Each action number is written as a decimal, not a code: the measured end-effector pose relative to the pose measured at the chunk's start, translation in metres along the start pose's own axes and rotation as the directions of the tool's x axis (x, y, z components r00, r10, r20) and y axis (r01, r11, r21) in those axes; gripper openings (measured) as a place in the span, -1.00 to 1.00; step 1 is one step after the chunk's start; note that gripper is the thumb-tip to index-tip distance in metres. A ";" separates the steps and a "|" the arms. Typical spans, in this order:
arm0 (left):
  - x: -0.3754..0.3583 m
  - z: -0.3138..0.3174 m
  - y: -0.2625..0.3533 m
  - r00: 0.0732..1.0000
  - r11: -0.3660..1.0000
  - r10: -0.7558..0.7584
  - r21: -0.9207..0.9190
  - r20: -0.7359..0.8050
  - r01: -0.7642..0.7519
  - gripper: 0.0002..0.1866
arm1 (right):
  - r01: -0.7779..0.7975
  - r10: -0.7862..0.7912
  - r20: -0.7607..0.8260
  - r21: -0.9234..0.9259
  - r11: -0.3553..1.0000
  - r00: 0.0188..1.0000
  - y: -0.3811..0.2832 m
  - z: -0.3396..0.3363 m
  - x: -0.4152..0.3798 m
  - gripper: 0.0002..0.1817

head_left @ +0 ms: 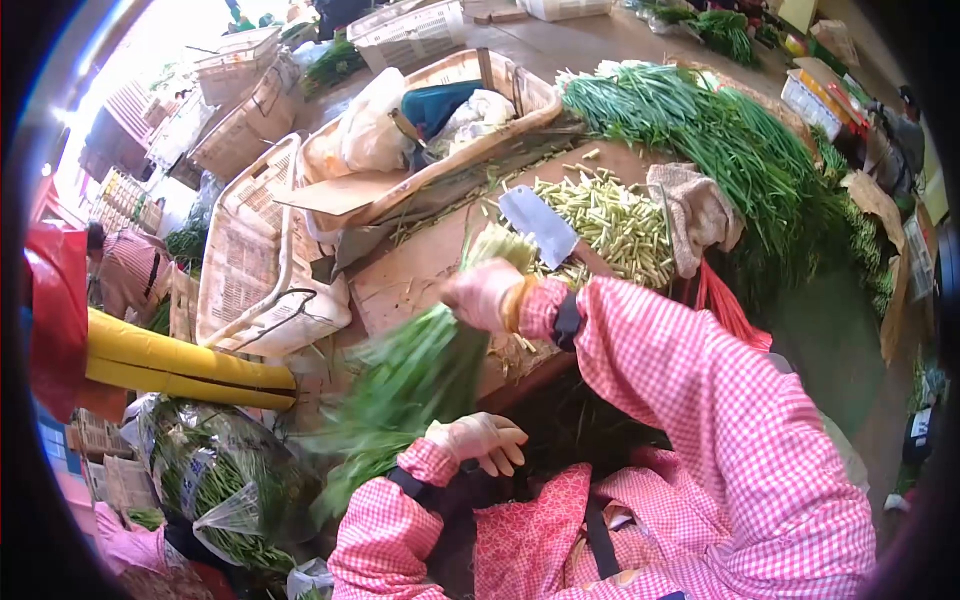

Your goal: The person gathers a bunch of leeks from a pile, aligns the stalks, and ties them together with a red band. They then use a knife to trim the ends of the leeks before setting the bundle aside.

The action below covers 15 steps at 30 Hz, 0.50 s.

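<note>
My right hand (487, 295), in a pale glove, is closed round a bunch of green stalks (410, 375). The pale stalk ends point up towards the board, and the leafy ends hang down to the left, blurred. Below it my left hand (480, 443), also gloved, has its fingers apart beside the leaves and holds nothing. A cleaver (540, 226) lies on the board (400, 280) just beyond my right hand, its handle by my right sleeve. Beside the blade is a heap of short cut stalk pieces (615, 222).
Long green stalks (700, 130) are piled at the upper right, near a crumpled cloth (692, 215). Plastic baskets (245, 250) stand at the upper left. A person in a red-checked top (130, 265) is at the far left, near a yellow sleeve (190, 360) and bagged greens (225, 480).
</note>
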<state>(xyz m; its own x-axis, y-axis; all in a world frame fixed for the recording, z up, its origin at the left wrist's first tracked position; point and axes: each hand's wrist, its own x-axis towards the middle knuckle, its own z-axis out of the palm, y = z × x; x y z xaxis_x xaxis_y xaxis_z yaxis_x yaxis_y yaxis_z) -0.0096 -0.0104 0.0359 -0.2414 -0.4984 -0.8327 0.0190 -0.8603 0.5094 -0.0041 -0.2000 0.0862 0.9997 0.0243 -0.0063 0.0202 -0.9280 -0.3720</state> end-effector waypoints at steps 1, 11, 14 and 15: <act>-0.003 0.003 0.007 0.999 1.000 0.027 -0.004 -0.028 -0.027 -0.61 | -0.103 0.105 -0.006 0.099 0.990 0.994 0.020 0.020 -0.001 -0.77; 0.017 -0.063 0.109 0.042 0.150 0.524 0.044 -0.850 -0.988 -0.70 | -0.150 0.303 -0.495 0.326 0.933 0.814 0.024 0.083 -0.017 -0.86; 0.047 -0.074 0.133 0.169 0.340 0.657 0.089 -0.735 -0.936 -0.69 | -0.067 0.251 -0.535 0.339 0.938 0.807 0.026 0.081 -0.043 -0.86; 0.057 -0.077 0.136 0.258 0.480 0.684 0.155 -0.682 -0.863 -0.68 | -0.077 0.257 -0.511 0.346 0.935 0.820 0.029 0.085 -0.050 -0.86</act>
<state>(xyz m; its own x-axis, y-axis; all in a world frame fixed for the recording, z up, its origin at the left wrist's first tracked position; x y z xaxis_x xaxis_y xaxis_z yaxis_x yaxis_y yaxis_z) 0.0540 -0.1643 0.0409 0.6120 -0.7907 -0.0146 0.0675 0.0338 0.9971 -0.0547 -0.1971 -0.0030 0.8329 -0.4084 0.3736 -0.0637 -0.7412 -0.6683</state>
